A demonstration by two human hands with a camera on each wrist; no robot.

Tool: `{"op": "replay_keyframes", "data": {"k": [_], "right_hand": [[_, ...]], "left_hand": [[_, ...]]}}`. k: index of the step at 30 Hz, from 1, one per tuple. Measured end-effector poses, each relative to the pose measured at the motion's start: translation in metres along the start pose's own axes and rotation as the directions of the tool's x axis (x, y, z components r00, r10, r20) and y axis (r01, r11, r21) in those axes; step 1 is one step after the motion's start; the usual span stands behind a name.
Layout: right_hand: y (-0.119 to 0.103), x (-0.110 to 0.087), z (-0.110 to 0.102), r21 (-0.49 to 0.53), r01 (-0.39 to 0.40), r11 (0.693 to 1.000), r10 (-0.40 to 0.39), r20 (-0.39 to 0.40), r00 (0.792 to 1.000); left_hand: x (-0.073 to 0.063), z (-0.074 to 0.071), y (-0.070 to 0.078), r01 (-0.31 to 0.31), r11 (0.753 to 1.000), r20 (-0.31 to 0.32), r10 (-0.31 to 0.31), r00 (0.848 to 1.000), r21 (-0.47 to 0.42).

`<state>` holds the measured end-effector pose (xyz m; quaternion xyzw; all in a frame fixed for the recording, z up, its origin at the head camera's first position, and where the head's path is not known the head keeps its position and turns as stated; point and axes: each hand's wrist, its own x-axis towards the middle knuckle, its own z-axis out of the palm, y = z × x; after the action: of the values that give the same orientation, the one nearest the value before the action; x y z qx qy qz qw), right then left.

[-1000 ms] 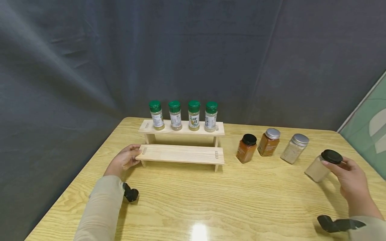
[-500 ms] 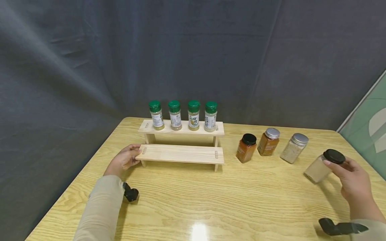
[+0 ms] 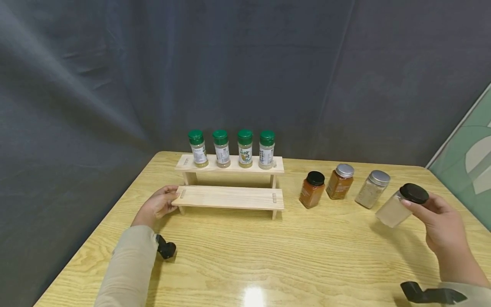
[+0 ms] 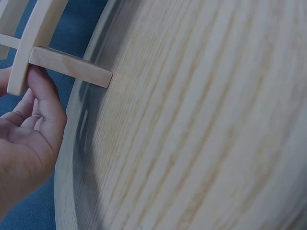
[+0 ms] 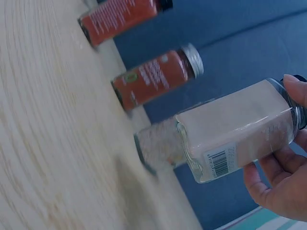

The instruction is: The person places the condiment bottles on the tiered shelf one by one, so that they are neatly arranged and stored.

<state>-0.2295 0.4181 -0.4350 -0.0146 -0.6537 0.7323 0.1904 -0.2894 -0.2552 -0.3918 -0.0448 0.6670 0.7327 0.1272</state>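
My right hand (image 3: 445, 221) grips a square glass spice jar (image 3: 395, 209) near its black lid. The jar holds pale powder and is tilted; in the right wrist view the same spice jar (image 5: 235, 127) shows a barcode and hangs off the tabletop. At the left, my left hand (image 3: 156, 205) pinches the end of the lower step of a two-tier wooden rack (image 3: 230, 197), thumb on top. The left wrist view shows the left hand (image 4: 36, 120) with its fingers under the board, beside the rack's leg (image 4: 72, 67).
Several green-capped spice bottles (image 3: 245, 149) stand on the rack's upper step. Right of the rack stand a black-lidded jar (image 3: 312, 192) and a silver-lidded jar (image 3: 339, 183), both orange-red, and a pale silver-lidded jar (image 3: 372, 191). A dark curtain (image 3: 245, 76) hangs behind the table.
My right hand has lifted the spice jar off the table and moved it a little to the left. The left hand keeps its hold on the rack.
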Motion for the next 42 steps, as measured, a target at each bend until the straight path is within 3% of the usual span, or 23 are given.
{"op": "replay_keyframes", "data": {"k": [8, 18, 19, 27, 33, 38, 42], "right_hand": [[0.002, -0.004, 0.023, 0.034, 0.072, 0.997, -0.074, 0.069, 0.995], [0.004, -0.008, 0.049, -0.013, 0.063, 0.998, -0.062, 0.085, 0.994], [-0.005, -0.014, 0.057, 0.020, 0.057, 0.998, -0.059, 0.115, 0.992], [0.004, -0.009, 0.072, -0.083, 0.081, 0.993, -0.069, 0.139, 0.988], [-0.043, -0.034, 0.123, 0.040, 0.102, 0.994, -0.109, 0.257, 0.960], [-0.088, -0.061, 0.170, 0.108, 0.108, 0.988, -0.136, 0.299, 0.945], [-0.100, -0.067, 0.192, 0.143, 0.117, 0.983, -0.160, 0.338, 0.927]], "left_hand": [[0.002, -0.001, -0.002, 0.001, 1.000, 0.003, -0.001, 1.000, -0.003], [0.000, -0.001, 0.000, 0.000, 1.000, 0.008, 0.000, 1.000, -0.010], [-0.001, 0.000, 0.000, -0.001, 1.000, 0.009, 0.001, 1.000, -0.013], [0.002, -0.001, -0.002, 0.001, 1.000, 0.005, -0.001, 1.000, 0.001], [0.001, 0.001, -0.001, 0.012, 1.000, -0.020, -0.011, 1.000, 0.018], [0.001, 0.000, -0.001, 0.011, 1.000, -0.018, -0.010, 1.000, 0.019], [0.000, 0.001, 0.000, 0.010, 1.000, -0.016, -0.009, 1.000, 0.014]]}}
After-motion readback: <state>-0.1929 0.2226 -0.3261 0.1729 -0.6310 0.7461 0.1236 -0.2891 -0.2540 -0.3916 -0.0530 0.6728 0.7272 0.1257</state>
